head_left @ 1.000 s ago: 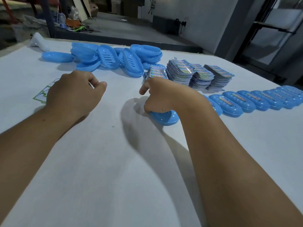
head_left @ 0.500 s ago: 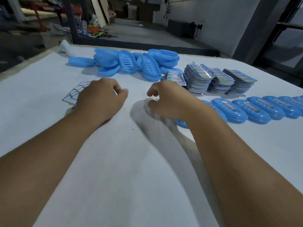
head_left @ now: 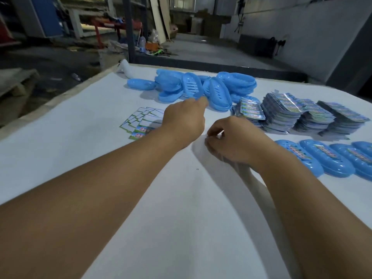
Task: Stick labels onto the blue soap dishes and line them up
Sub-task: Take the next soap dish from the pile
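White table (head_left: 181, 228), two bare forearms reaching in; dim workshop beyond.
Near: right hand (head_left: 235, 141) low over the table, fingers curled, thumb and forefinger pinched (on what, cannot tell; blurred). Labelled dishes (head_left: 314, 160) run in a row just right of it. Left hand (head_left: 184, 119) is over the spent label sheets (head_left: 141, 119), fingers extended toward the dish pile (head_left: 201, 87), tips close to it, contact unclear. Label stacks (head_left: 291, 113) sit right of the pile. Far: concrete floor, grey wall, clutter. Versus 0.5 s ago: left hand has moved forward off the sheets toward the pile; right hand has barely shifted.
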`<state>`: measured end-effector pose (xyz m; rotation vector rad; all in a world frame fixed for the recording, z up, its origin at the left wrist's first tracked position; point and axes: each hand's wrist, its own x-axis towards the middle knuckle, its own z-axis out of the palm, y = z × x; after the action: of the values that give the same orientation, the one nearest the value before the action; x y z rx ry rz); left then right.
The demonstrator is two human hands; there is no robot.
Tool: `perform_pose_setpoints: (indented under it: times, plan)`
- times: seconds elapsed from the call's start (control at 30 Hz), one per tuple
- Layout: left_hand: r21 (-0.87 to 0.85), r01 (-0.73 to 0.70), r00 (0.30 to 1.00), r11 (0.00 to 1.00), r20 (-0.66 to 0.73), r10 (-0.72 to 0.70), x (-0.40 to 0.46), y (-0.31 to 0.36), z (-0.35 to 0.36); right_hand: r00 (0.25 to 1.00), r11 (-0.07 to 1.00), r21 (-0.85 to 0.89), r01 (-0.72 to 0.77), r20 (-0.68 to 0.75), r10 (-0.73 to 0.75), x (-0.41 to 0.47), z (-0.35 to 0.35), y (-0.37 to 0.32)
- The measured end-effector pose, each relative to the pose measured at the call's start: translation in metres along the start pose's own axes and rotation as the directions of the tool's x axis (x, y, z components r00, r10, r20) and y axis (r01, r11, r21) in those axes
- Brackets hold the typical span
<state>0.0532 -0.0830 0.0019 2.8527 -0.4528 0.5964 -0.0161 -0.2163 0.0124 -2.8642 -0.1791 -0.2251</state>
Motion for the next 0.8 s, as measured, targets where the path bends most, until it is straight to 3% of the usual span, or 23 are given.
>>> perform_pose_setpoints:
  times: [0.2, 0.43, 0.6, 0.8]
  plan:
    - [0.040, -0.093, 0.987, 0.995, 0.132, 0.087, 0.053, 0.013, 0.011, 1.000, 1.000, 0.013, 0.019, -0.010, -0.019, 0.000, 0.002, 0.002]
    - [0.263, -0.196, 0.977, 0.945, 0.136, 0.165, 0.084, 0.019, 0.016, 0.999, 0.999, 0.038, 0.035, 0.011, -0.035, 0.003, 0.002, 0.005]
    - [0.350, -0.197, 0.979, 0.916, 0.122, 0.164, 0.087, 0.015, 0.017, 0.999, 0.999, 0.041, 0.036, 0.016, -0.036, 0.002, 0.003, 0.005]
    - [0.281, -0.199, 0.978, 0.939, -0.002, 0.208, 0.076, 0.008, 0.012, 1.000, 0.998, 0.059, 0.006, 0.023, -0.007, 0.002, 0.002, 0.003]
